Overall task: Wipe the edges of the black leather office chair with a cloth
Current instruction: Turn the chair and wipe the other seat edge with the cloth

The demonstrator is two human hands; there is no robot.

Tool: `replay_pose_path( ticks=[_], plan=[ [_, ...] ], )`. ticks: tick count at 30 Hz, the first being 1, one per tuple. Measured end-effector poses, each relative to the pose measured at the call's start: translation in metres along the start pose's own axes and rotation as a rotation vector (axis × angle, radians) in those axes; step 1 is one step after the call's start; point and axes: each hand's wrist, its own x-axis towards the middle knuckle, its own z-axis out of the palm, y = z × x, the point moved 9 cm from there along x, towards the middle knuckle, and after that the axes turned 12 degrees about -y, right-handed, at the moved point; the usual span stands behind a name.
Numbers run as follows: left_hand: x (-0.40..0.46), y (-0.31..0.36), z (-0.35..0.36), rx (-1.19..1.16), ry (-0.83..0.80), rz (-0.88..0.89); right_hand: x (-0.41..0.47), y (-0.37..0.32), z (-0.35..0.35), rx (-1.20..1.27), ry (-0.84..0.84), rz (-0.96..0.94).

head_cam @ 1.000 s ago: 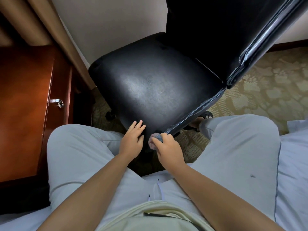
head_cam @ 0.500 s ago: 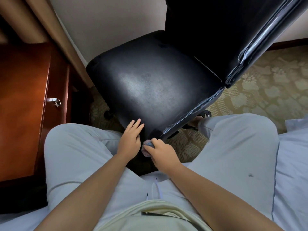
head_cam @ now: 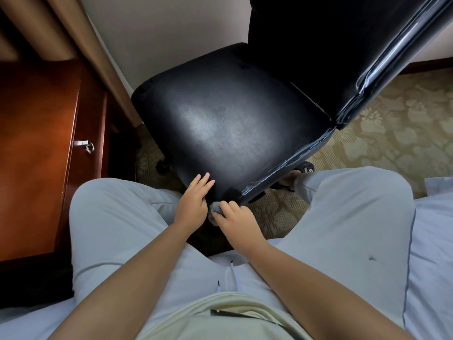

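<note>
- Fingers first: our left hand point(head_cam: 193, 204) lies flat, its straight fingers point(head_cam: 205, 181) pressed on the near edge of the seat and holding nothing; our right hand point(head_cam: 236, 220) has its fingers point(head_cam: 226, 207) curled round a small bunched cloth point(head_cam: 215, 207).
- We see the black leather office chair point(head_cam: 235, 123) filling the centre and upper right of the frame, its seat toward us and its glossy backrest rising to the upper right.
- Our legs in pale trousers point(head_cam: 343, 217) spread across the lower half, one at either side of the seat's near corner.
- We have a reddish wooden cabinet point(head_cam: 36, 155) at the left edge, with a small metal pull point(head_cam: 85, 144) on its front.
- Patterned carpet point(head_cam: 392, 133) shows at the right, under and beyond the chair.
- White bedding point(head_cam: 434, 253) sits at the lower right.
- We find the cloth low at centre, greyish, touching the seat's near corner just under its stitched edge, right beside our left hand.
</note>
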Motion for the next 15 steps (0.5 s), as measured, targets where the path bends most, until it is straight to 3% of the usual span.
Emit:
replay_pose_path(
  ticks=[6,8,12,15],
  plan=[
    [0.000,-0.003,-0.003,-0.002,-0.007,0.003,0.004,-0.006,0.010,-0.024,-0.128,0.015],
    [-0.001,-0.004,-0.002,-0.012,-0.011,0.012,0.002,0.011,0.001,0.023,-0.093,0.128],
    [-0.001,-0.001,-0.001,0.013,0.011,0.012,-0.015,0.074,-0.007,0.261,-0.035,0.550],
    [-0.002,0.002,0.002,0.073,0.000,-0.002,-0.018,0.071,0.002,0.334,-0.117,0.481]
  ],
)
